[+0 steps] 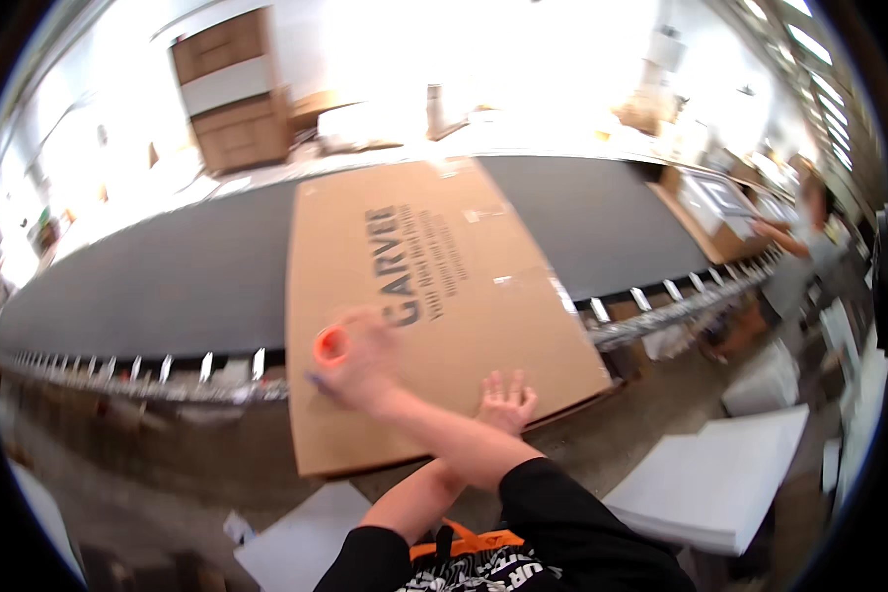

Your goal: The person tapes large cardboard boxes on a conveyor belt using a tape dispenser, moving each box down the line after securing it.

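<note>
A large, flat brown cardboard box (434, 345) with dark print lies across the conveyor belt, its near end jutting past the belt's front edge. Crossed over the left, my right forearm reaches to the box's near left part. My right hand (370, 360), smeared by motion, is closed round what looks like a tape dispenser (332, 344) with an orange-red ring and a bluish part below. My left hand (508, 403) lies on the box near its front edge, fingers spread and holding nothing. Strips of shiny tape (503, 281) show on the box's right side.
The dark conveyor belt (187, 266) has a metal roller rail along its front. At right, a co-worker (809, 247) touches an opened carton (701, 212) with white contents. White sheets (715, 479) are stacked low at right; another white panel (306, 538) lies below left. Brown cartons (229, 94) stand behind.
</note>
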Demonstrator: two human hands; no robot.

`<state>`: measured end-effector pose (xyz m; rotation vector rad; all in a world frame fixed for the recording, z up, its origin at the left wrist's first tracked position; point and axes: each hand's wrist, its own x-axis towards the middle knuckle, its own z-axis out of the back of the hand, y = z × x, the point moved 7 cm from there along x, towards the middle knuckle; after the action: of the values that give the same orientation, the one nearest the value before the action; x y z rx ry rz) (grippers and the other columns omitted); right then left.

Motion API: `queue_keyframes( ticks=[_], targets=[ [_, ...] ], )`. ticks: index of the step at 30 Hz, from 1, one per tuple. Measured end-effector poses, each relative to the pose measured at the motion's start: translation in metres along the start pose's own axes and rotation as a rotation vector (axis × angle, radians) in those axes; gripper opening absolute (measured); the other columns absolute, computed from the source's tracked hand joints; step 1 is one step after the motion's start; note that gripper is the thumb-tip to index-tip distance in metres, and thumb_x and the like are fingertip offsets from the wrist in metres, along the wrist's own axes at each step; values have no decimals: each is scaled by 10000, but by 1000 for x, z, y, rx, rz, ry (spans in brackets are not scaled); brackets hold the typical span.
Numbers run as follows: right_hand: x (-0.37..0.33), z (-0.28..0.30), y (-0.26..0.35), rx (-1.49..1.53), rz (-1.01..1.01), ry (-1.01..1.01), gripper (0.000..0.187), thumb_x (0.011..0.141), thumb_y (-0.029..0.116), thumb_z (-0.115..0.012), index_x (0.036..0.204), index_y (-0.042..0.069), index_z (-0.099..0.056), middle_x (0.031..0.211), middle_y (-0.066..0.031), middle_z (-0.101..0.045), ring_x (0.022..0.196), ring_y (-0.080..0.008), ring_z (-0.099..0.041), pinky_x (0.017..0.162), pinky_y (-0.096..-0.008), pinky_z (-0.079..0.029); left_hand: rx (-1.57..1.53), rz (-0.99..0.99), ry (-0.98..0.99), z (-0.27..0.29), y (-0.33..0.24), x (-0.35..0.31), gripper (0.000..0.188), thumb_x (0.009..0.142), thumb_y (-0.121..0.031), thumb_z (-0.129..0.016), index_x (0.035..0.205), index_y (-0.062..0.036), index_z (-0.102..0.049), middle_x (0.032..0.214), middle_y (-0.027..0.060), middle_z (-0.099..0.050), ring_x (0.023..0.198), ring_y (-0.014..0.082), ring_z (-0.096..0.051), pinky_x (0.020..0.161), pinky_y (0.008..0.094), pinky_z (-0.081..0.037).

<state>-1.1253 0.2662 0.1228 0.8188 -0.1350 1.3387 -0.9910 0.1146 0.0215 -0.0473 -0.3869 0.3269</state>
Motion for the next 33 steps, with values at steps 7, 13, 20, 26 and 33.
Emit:
queue_keyframes(
  ticks=[7, 13, 20, 26, 33],
  targets=[
    [-5, -32, 14, -315, 481, 472, 199, 720, 218, -671, 873, 107, -732, 782, -31, -710, 909, -222, -645, 906, -401, -380, 109, 22, 22, -22, 20, -9, 430, 860, -229, -560, 1231, -21, -490, 1411, 325, -429, 1174, 660, -441, 1004, 713, -333],
    [-9, 60, -118, -571, 435, 389, 104, 758, 207, -645, 714, 175, -734, 714, 6, -700, 962, -202, -624, 928, -398, -371, -294, -103, -122, 21, 26, -17, 678, 737, -328, -704, 1304, -46, -461, 1501, 302, -302, 1247, 582, -398, 1018, 653, -353],
    [-40, 159, -262, 35, -292, -368, 345, 679, 220, -744, 986, 63, -726, 1184, -103, -616, 1099, -324, -549, 1045, -450, -355, 181, -27, 222, 18, 22, -17, 871, 560, -406, -839, 1284, -53, -506, 1416, 268, -448, 1166, 586, -491, 1014, 616, -404],
    [-28, 103, -291, 242, -680, -195, 524, 714, 189, -664, 1204, 16, -602, 1002, -207, -664, 1108, -422, -537, 992, -464, -405, 186, 21, 216, 29, 22, -23, 869, 551, -458, -848, 1260, -55, -548, 1400, 224, -493, 1175, 555, -510, 1008, 585, -428],
    [-50, 139, -324, 1006, -915, -10, 409, 723, -130, -501, 1082, -27, -665, 814, -69, -647, 670, -145, -610, 615, -303, -505, 131, 54, 240, 22, 28, -33, 854, 581, -398, -842, 1301, -83, -506, 1443, 226, -436, 1229, 554, -457, 1034, 593, -397]
  ],
)
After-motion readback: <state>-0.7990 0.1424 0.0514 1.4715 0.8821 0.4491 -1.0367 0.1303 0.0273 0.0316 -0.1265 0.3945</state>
